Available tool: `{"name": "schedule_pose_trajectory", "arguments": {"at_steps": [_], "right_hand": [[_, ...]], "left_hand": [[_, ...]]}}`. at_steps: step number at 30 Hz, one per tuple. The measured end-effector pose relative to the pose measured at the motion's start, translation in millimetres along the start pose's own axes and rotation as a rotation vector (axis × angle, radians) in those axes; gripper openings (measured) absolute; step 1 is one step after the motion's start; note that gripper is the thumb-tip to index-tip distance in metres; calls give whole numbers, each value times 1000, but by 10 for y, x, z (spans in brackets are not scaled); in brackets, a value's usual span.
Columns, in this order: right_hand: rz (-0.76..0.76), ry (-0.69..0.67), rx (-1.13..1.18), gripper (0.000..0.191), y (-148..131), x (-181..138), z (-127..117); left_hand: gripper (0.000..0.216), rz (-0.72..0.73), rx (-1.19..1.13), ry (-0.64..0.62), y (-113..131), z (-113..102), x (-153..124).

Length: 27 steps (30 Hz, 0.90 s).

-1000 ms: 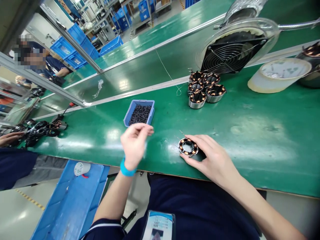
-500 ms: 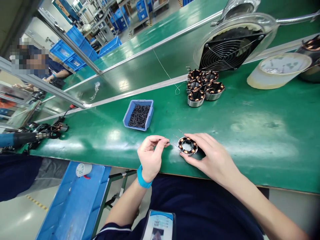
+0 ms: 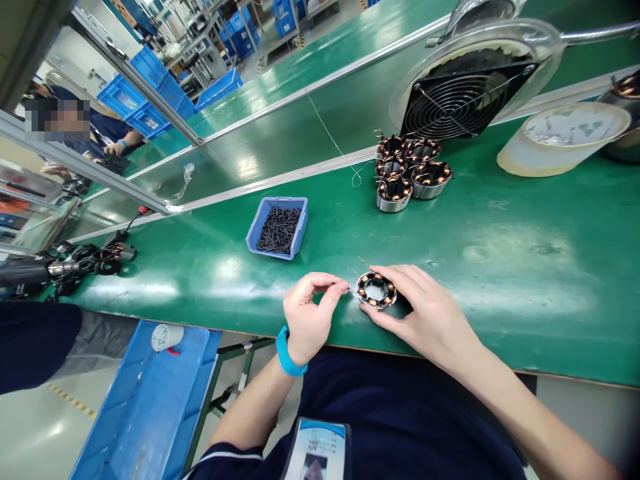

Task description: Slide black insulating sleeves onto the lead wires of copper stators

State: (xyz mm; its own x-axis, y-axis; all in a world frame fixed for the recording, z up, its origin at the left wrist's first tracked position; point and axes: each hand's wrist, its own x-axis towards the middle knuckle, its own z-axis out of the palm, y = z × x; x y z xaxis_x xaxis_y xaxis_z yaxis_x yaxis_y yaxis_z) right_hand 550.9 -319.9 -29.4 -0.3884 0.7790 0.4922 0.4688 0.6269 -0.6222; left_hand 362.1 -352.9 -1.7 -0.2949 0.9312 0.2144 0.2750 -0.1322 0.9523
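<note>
Writing shows only on a card (image 3: 316,453) at the bottom edge, lying against the person's dark clothes, and its lines are too small to read; nothing else in view carries a legible brand or label

Left hand (image 3: 309,315) has its grip pinched together, thumb and forefinger tips meeting on something very thin right beside the left rim of a metal ring (image 3: 376,291) wound with copper coils. What sits between the fingertips is too fine to make out. That hand is raised with the wrist bent back, a blue wristband (image 3: 287,354) around it, the forearm coming up from below the tabletop (image 3: 500,267) edge

Right hand (image 3: 431,313) lies flat and low on the green tabletop, its grip spread apart around the ring, the fingers curving round the near and right side and touching its rim. The ring rests flat on the tabletop near the front edge, between the two hands, with thin wire ends sticking up behind it

Farther back, a small blue tray (image 3: 278,227) holds dark screws. A cluster of similar rings (image 3: 410,173) stands well apart to the right rear, in front of a fan (image 3: 465,100). Another person (image 3: 105,133) works in the far left background
</note>
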Motion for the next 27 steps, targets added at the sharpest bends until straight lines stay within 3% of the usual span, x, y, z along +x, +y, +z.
{"name": "schedule_pose_trajectory", "arguments": {"at_steps": [5, 12, 17, 22, 27], "right_hand": [[-3, -8, -3, 42, 3, -4, -5], [-9, 2, -2, 42, 12, -16, 11], [2, -6, -3, 42, 1, -12, 5], [6, -12, -4, 41, -2, -3, 3], [-3, -5, -14, 42, 10, -13, 12]], "left_hand": [[16, 41, 65, 23, -52, -2, -26], [22, -123, -160, 8, -18, 28, -47], [20, -203, -182, 19, 35, 6, -57], [24, -221, -217, 70, 38, -49, 75], [26, -169, -235, 53, 47, 46, 240]]}}
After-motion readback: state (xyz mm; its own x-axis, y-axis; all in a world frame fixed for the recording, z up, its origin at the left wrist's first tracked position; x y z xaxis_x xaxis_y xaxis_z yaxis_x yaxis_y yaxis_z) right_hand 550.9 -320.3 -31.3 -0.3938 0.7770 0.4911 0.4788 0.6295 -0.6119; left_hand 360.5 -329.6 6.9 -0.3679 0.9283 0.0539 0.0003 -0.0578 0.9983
